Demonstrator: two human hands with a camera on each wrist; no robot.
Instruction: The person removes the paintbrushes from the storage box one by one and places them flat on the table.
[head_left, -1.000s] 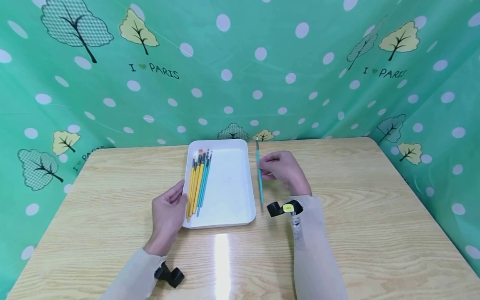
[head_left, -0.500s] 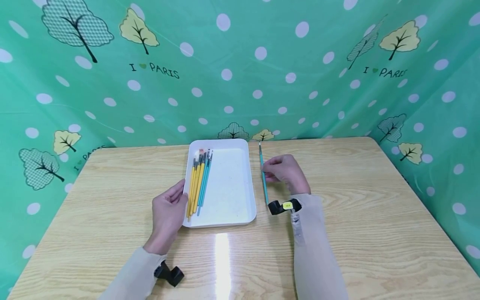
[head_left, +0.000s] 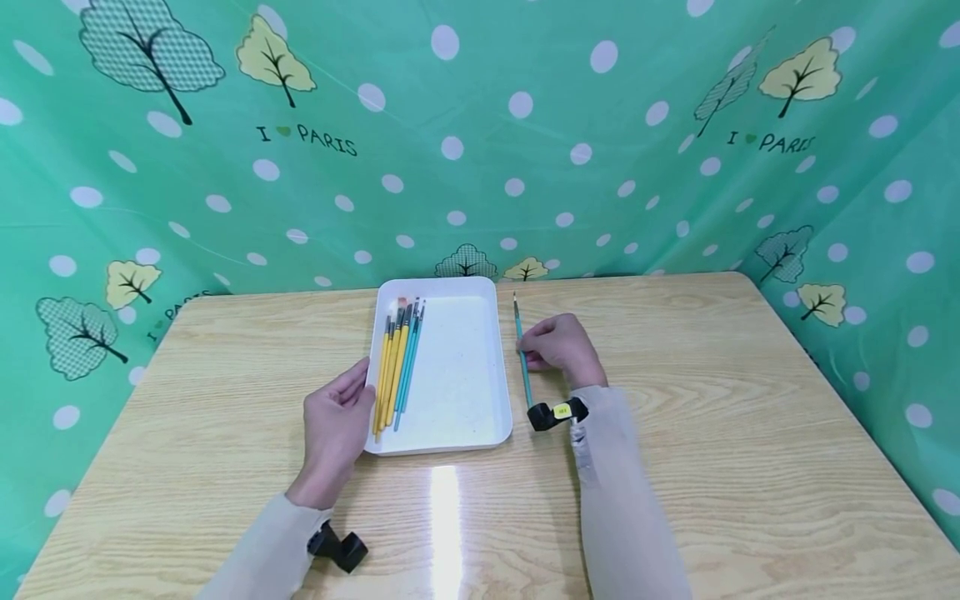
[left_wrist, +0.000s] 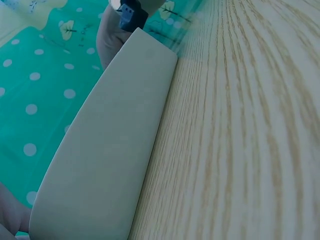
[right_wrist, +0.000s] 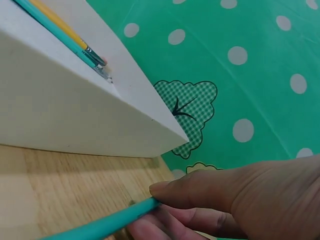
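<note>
My right hand (head_left: 564, 348) pinches a teal-handled paintbrush (head_left: 522, 358) between thumb and fingers, just off the right side of a white tray (head_left: 465, 425). The brush's bristle end points to the back of the table, and its lower end passes behind the wrist camera. In the right wrist view the teal handle (right_wrist: 107, 222) runs out from under the thumb, close over the wood. On the tray's left side my left hand (head_left: 335, 429) grips the rim, thumb at the top edge. Inside the tray, along that left side, lie several yellow brushes (head_left: 390, 367) and teal brushes (head_left: 409, 362), bristles toward the back.
The wooden table (head_left: 735, 433) spreads out on both sides of the tray and in front of it. Behind its back edge hangs a green dotted curtain (head_left: 480, 125), close to the tray's far end. A bright reflection lies on the wood in front.
My right hand, with the teal paintbrush, has shifted right and then back left, ending slightly nearer the front. My left hand and the tray have stayed in place.
</note>
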